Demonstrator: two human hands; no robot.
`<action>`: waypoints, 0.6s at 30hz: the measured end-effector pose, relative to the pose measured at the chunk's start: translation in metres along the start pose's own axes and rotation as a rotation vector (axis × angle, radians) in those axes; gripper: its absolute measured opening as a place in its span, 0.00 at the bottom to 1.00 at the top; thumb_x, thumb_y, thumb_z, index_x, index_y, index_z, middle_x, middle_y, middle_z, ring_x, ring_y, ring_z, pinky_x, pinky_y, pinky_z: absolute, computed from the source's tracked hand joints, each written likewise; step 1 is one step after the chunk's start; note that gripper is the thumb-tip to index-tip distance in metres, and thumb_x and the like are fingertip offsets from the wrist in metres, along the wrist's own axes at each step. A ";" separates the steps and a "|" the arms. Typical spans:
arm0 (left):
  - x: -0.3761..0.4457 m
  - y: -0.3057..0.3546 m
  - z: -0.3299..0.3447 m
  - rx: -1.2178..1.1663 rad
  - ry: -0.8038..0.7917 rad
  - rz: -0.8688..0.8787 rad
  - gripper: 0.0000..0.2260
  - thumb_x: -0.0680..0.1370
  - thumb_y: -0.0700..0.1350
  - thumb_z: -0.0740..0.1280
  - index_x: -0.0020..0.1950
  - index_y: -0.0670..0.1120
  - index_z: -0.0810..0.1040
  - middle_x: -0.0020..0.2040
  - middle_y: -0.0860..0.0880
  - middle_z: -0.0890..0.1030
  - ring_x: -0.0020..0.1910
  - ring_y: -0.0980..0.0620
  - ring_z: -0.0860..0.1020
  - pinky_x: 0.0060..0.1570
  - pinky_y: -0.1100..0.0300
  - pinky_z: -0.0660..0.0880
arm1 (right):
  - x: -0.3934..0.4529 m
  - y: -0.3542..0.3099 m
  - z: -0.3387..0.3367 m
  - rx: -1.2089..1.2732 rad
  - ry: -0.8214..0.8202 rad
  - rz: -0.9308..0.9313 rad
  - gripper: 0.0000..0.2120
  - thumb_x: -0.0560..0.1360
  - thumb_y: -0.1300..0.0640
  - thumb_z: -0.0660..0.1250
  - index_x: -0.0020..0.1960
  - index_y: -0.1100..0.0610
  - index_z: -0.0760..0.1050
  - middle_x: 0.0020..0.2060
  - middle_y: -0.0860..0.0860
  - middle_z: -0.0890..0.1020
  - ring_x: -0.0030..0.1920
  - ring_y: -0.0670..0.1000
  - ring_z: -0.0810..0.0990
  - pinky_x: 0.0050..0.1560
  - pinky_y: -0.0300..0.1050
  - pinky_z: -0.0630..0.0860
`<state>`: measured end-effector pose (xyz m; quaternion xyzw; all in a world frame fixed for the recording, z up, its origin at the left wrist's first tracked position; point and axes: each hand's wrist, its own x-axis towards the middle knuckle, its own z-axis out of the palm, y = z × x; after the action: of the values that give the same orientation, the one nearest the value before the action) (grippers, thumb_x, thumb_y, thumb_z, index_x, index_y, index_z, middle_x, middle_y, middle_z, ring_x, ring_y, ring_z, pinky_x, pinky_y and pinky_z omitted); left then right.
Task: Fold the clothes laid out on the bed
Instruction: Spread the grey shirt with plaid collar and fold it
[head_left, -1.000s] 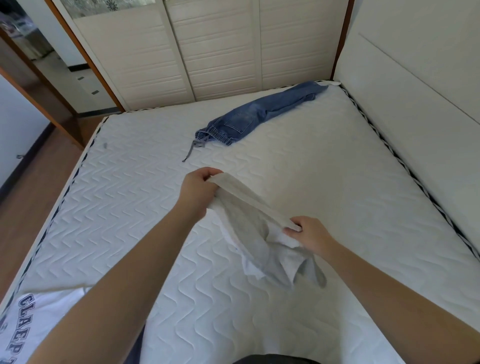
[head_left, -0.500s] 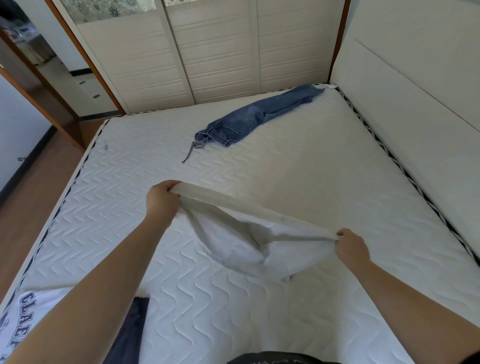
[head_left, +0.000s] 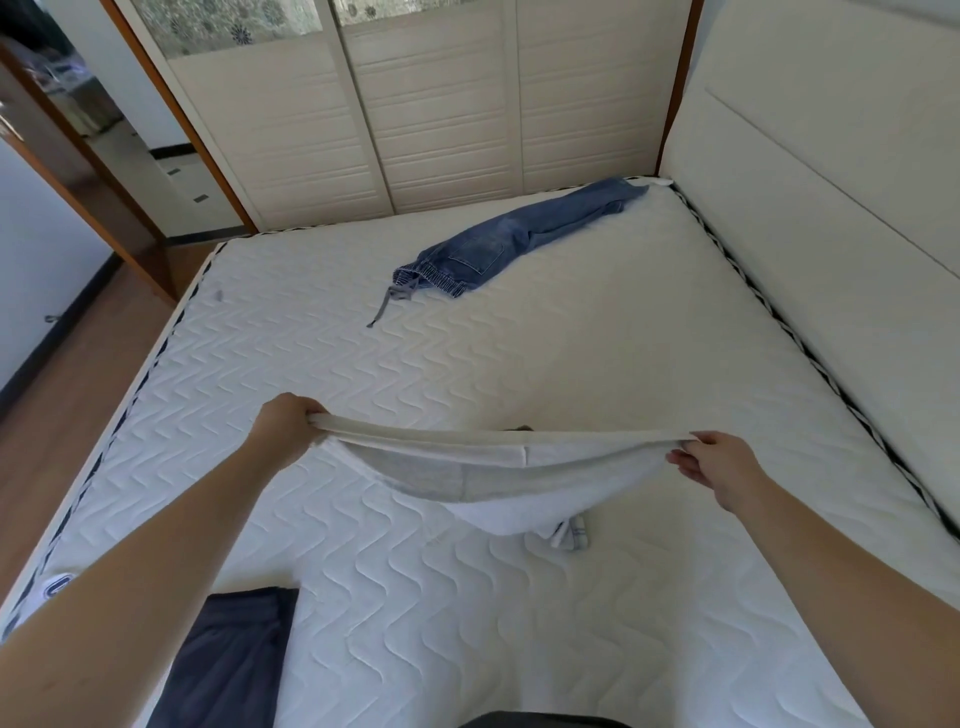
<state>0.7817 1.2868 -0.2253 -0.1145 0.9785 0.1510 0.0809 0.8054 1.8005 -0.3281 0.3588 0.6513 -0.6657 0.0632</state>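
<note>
White garment stretched wide between my two hands above the mattress.

My left hand clenches one end of its ribbed band and my right hand pinches the other; the cloth sags between them, its lowest part touching the quilted surface. Blue jeans lie well apart near the far edge, and a dark garment lies by my left forearm.

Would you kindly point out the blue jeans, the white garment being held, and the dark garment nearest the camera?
blue jeans (head_left: 483, 254): head view, on the back pocket.
white garment (head_left: 467, 470): head view, on the hanging middle.
dark garment (head_left: 228, 660): head view, on its visible middle.
</note>
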 end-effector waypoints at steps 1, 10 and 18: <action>-0.002 -0.002 0.000 -0.008 -0.039 0.002 0.05 0.71 0.37 0.70 0.40 0.46 0.83 0.33 0.48 0.80 0.36 0.47 0.78 0.31 0.61 0.68 | -0.001 -0.004 0.000 0.013 -0.011 -0.001 0.12 0.81 0.65 0.61 0.63 0.67 0.71 0.38 0.56 0.80 0.28 0.45 0.82 0.41 0.44 0.77; -0.015 0.005 0.016 -0.519 -0.130 -0.109 0.12 0.81 0.49 0.62 0.51 0.43 0.81 0.37 0.46 0.78 0.35 0.47 0.75 0.35 0.58 0.73 | -0.037 -0.020 0.046 0.188 -0.090 0.000 0.20 0.82 0.53 0.62 0.66 0.67 0.70 0.58 0.63 0.79 0.58 0.62 0.80 0.57 0.54 0.77; -0.066 0.000 0.048 -0.783 -0.395 0.080 0.21 0.76 0.31 0.56 0.58 0.53 0.79 0.46 0.44 0.84 0.40 0.51 0.81 0.35 0.61 0.76 | -0.079 0.036 0.072 -0.499 -0.325 -0.274 0.11 0.77 0.63 0.68 0.59 0.59 0.75 0.53 0.58 0.79 0.51 0.57 0.80 0.46 0.48 0.80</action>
<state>0.8511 1.3154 -0.2580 -0.0677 0.8170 0.5324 0.2110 0.8544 1.6994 -0.3211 0.1302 0.8180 -0.5364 0.1621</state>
